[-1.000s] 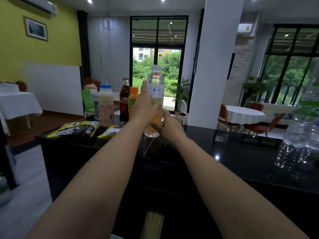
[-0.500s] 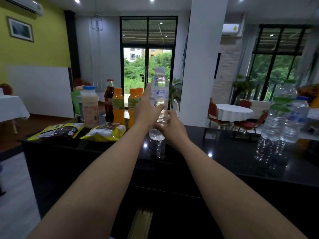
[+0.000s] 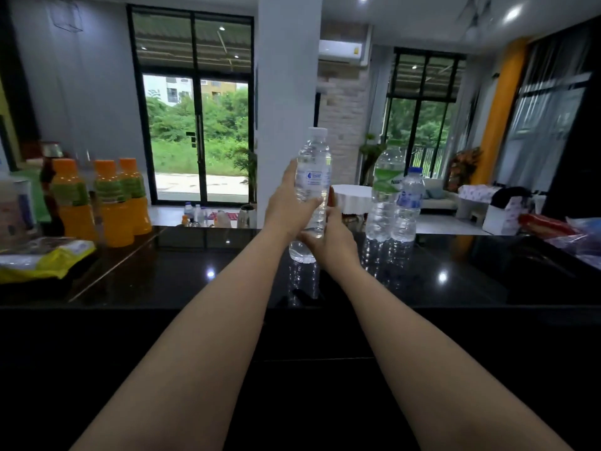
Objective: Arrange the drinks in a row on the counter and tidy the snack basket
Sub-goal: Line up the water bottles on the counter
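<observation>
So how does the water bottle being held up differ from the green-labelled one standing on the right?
The held water bottle has a blue-and-white label; the green-labelled bottle has a green one. The held water bottle leans slightly; the green-labelled bottle stands upright and untouched on the counter. The green-labelled bottle has a blue-capped bottle right beside it; the held water bottle stands apart. Both are clear plastic holding water.

Clear water bottle (image 3: 313, 177) upright, seemingly resting on black counter (image 3: 195, 271).
</observation>
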Demonstrator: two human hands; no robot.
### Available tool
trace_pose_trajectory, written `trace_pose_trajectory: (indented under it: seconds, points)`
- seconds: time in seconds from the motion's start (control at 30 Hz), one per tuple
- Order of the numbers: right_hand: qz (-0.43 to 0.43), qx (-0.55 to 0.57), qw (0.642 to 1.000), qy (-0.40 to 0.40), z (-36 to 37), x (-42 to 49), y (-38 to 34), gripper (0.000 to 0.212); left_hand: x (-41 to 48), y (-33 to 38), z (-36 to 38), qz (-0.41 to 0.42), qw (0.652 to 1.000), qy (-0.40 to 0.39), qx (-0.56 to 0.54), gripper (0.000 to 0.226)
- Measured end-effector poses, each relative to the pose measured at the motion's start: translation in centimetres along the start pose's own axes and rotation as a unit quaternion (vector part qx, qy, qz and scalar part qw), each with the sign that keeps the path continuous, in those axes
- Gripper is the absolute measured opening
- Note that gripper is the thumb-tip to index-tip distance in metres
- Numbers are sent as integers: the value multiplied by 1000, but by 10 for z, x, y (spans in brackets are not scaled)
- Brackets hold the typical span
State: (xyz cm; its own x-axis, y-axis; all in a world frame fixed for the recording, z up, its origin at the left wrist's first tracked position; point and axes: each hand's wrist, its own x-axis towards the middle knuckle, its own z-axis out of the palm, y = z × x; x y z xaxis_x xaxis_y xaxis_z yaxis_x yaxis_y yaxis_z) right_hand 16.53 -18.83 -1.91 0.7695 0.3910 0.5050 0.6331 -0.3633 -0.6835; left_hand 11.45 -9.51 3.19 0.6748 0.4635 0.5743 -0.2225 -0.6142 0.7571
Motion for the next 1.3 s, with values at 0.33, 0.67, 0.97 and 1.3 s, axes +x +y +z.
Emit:
trace_pose_trajectory:
  seconds: [0.33,0.67,0.97,1.3]
  points:
    - [36,-13,999,16,-35,43,59,78,31,2,76,-14,1000,-12,9,86]
    - [62,11,997,43,-36,82,92,72,66,-19,117,-38,999,-17,18,89]
    - [54,-77,991,95,-33,90,100,70,76,-30,136,-30,999,-1,23,80]
    - [54,-110,987,106,-36,88,97,68,81,-33,143,-35,999,-8,24,77]
